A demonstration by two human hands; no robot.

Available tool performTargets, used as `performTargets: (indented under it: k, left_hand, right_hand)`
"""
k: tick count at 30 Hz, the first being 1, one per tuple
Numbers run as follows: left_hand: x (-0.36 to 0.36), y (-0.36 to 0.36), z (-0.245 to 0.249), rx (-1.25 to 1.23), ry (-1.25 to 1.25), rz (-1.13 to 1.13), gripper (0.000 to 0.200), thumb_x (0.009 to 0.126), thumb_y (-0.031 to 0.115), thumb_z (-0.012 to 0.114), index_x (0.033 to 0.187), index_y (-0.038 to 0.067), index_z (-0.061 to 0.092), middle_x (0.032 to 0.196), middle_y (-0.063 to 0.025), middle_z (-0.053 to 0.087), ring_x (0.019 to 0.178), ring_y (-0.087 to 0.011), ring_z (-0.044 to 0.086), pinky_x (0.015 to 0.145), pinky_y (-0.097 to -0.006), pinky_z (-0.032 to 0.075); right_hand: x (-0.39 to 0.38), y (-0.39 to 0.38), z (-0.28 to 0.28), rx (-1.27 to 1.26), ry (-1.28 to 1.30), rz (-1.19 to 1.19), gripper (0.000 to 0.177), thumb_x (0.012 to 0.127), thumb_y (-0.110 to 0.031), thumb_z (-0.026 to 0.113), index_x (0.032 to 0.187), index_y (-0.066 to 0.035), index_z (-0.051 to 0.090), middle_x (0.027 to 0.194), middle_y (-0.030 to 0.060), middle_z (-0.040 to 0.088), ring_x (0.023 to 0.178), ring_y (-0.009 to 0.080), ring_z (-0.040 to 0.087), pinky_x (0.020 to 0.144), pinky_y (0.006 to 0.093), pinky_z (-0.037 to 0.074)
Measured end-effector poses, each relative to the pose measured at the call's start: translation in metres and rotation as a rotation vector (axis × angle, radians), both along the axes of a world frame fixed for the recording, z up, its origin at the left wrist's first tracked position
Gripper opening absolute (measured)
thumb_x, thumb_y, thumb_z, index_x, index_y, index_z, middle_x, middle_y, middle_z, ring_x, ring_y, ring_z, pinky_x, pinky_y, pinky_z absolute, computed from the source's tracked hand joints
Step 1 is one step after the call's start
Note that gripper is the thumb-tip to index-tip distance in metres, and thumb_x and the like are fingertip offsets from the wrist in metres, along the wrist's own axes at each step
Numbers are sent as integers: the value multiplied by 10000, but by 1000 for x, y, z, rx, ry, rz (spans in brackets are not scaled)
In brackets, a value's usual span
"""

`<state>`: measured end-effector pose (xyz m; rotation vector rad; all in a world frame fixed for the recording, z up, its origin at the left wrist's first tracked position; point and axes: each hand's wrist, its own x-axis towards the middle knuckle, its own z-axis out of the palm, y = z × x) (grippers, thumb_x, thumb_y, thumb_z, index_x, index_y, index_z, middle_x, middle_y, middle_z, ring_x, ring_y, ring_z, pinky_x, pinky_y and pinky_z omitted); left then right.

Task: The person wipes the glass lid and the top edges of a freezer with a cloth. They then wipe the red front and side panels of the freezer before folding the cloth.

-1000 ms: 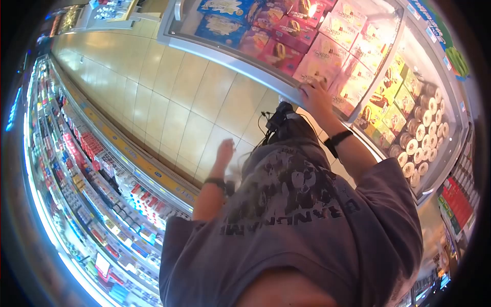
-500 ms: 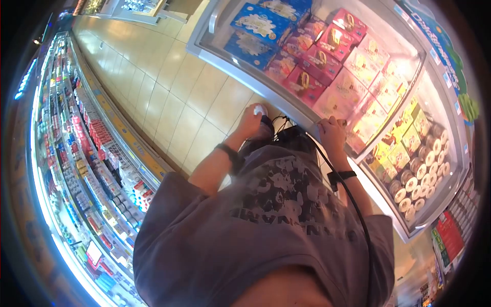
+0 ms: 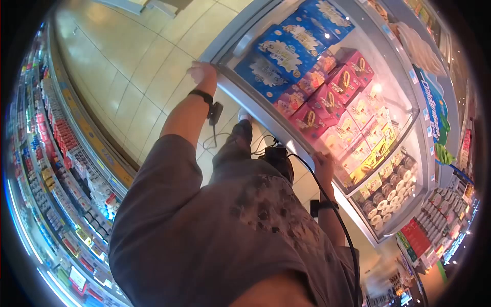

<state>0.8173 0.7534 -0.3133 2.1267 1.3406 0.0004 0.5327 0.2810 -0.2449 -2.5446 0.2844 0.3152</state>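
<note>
Nearest: black cable [image 3: 341,225] at 4 o'clock (view centre = clock centre), running up past the right forearm to a black box [image 3: 277,162] at the waist; I'd route it behind the elbow, it could snag if that arm swings

Right hand [image 3: 322,166] at 3 o'clock, fingers bent over the near rim [image 3: 270,118]; reads as a light hold, but I can't tell how tight the curl is or whether the palm bears

Left hand [image 3: 203,74] at 11 o'clock, by the near corner of the chest freezer [image 3: 230,38]; fingers blurred, can't tell if wide or narrow, nor if it touches the frame

For a good stance: knuckles outside the frame, weight on the feet, hands only steadying. Watch the small black module [image 3: 215,111] hanging off the left wristband [image 3: 202,95] (could knock the rim)

Freezer spans 12 to 4 o'clock. Handle strip [image 3: 244,45] at 12, beyond the left hand; a flat-finger pull would likely suit it

Inside: blue cartons [image 3: 284,53] at 1, magenta cartons [image 3: 342,84] at 2, yellow cartons [image 3: 379,151] at 3, white-topped brown tubs [image 3: 391,195] just past 3

Farther out at 9: stocked shelves [image 3: 76,153], well apart from both hands
</note>
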Motion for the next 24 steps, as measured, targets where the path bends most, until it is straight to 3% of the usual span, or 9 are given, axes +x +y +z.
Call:
performTargets:
  k: [4, 7, 11, 13, 17, 20, 22, 23, 24]
  left_hand:
    - [32, 59, -116, 155, 388, -289, 407, 1044, 293, 442, 1300, -22, 417, 1269, -227, 611, 1155, -360, 647, 888, -390, 588]
    - [32, 35, -40, -552, -69, 419, 366, 1018, 231, 511, 1284, -11, 441, 1278, -170, 631, 1123, -300, 675, 887, -370, 588]
    - [33, 22, -7, -338, 225, 202, 384, 978, 184, 591, 1288, -12, 477, 1280, -151, 645, 1118, -283, 680, 885, -349, 584]
    - [32, 36, -23, -102, 615, -579, 376, 944, 162, 648, 1249, -13, 516, 1251, -156, 657, 1135, -284, 671, 879, -334, 581]
    - [31, 33, -46, -39, 683, -594, 358, 934, 148, 658, 1225, -12, 525, 1234, -140, 665, 1138, -284, 669, 880, -325, 579]
    - [49, 8, 29, -211, 598, -102, 299, 994, 194, 558, 1213, -8, 535, 1239, -133, 667, 1122, -293, 675, 876, -342, 581]
    - [59, 9, 40, 174, 1149, -983, 676, 875, 410, 736, 1301, -69, 524, 1230, -100, 664, 1161, -204, 636, 897, -250, 519]
    - [56, 12, 28, 179, 1158, -988, 676, 875, 410, 736, 1301, -69, 524, 1230, -100, 664, 1161, -204, 636, 897, -250, 519]
    - [48, 15, 6, -9, 872, -427, 480, 972, 359, 507, 1241, -38, 541, 1213, -122, 672, 1108, -257, 665, 872, -325, 558]
  right_hand:
    - [104, 123, -10, 89, -160, 254, 160, 849, -222, 733, 950, -107, 782, 870, 136, 654, 846, 369, 616, 776, 463, 479]
    - [176, 228, -14, 38, -226, 298, 172, 872, -266, 710, 962, -142, 787, 908, 98, 633, 937, 344, 613, 825, 463, 497]
    - [235, 303, -11, 33, -107, 317, 173, 876, -299, 705, 950, -167, 789, 947, 72, 623, 1030, 321, 598, 850, 462, 502]
    - [240, 307, -12, 48, -99, 347, 172, 875, -311, 710, 942, -174, 789, 940, 65, 623, 1024, 313, 601, 832, 457, 509]
    - [203, 257, 2, -51, -64, 325, 154, 894, -273, 701, 991, -185, 780, 916, 79, 598, 975, 322, 601, 804, 454, 524]
    - [190, 244, 4, -29, -84, 300, 81, 837, -215, 748, 892, -159, 772, 902, 34, 597, 970, 286, 598, 776, 429, 534]
    - [200, 256, 1, -12, -100, 310, 86, 833, -202, 751, 898, -147, 766, 878, 40, 584, 949, 282, 597, 757, 424, 531]
    - [206, 262, -1, 0, -129, 325, 92, 830, -189, 753, 904, -135, 759, 855, 46, 570, 928, 279, 595, 738, 419, 528]
    - [212, 268, -3, 5, -127, 318, 92, 830, -189, 753, 904, -135, 759, 855, 46, 570, 928, 279, 595, 738, 419, 528]
